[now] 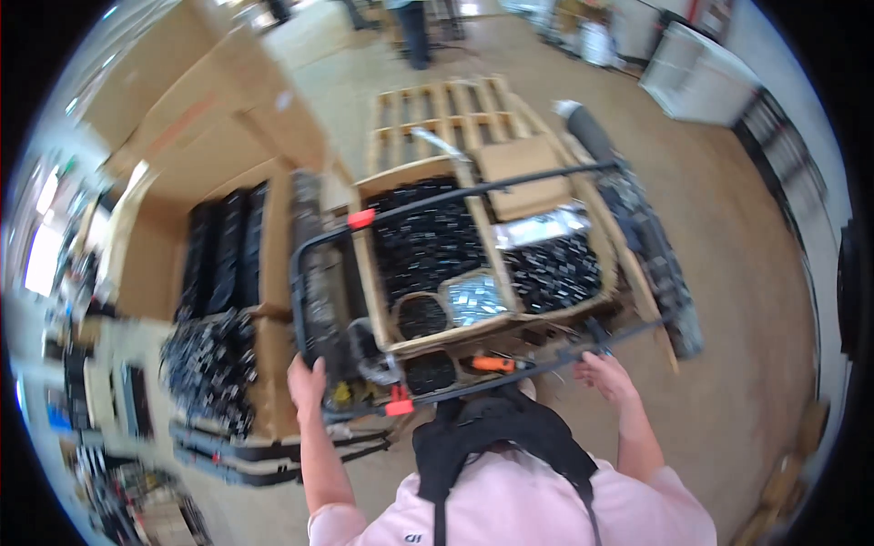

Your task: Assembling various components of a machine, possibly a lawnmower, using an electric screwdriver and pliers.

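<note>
A black tubular frame, bent in a U with rounded corners at the left, spans the space in front of me. Two red clips sit on it, one on the far bar and one on the near bar. My left hand is closed around the frame's left side. My right hand has curled fingers at the near bar, close to a small dark piece; what its fingertips pinch is too blurred to make out. Below the frame are open boxes of small black parts.
A clear bag lies among the parts. An orange-handled tool rests near the front edge. At left stands a large cardboard box with black rolls; bundled black pieces hang beside it. Beyond are a wooden pallet and a person.
</note>
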### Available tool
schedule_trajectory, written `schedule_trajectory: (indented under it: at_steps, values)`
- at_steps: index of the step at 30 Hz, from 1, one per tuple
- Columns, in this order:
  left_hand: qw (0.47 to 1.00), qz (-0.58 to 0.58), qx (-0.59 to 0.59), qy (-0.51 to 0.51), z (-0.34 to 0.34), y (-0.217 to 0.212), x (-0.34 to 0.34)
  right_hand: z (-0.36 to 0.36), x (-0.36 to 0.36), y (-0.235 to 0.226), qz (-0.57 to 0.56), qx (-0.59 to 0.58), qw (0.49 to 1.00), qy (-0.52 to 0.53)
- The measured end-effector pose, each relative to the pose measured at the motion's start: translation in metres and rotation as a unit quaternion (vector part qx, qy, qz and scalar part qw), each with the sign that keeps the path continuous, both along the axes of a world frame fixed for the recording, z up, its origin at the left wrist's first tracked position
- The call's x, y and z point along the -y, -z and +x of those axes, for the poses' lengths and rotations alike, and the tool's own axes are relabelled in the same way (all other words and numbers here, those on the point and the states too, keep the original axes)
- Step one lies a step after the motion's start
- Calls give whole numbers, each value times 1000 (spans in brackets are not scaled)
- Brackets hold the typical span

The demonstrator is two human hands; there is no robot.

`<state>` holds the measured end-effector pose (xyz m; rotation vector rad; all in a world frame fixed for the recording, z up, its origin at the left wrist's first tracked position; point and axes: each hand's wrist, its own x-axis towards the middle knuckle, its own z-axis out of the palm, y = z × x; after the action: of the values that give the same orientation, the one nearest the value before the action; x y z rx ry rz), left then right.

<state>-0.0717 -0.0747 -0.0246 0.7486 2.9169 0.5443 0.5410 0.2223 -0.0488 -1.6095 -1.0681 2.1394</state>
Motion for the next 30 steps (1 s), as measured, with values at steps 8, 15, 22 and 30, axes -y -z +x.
schedule_trajectory:
  at_steps: [8,15,22,30]
  values:
    - [955,287,26,68,143,-4,-76,60,-35,71,256,415,866,-113]
    - [903,195,163,347,278,-40,-163,16,-99,158,352,504,778,-131]
    - [853,108,228,457,378,-68,-225,15,-155,209,271,586,725,-240]
    - [765,75,214,602,443,-67,-275,32,-136,165,123,447,871,-163]
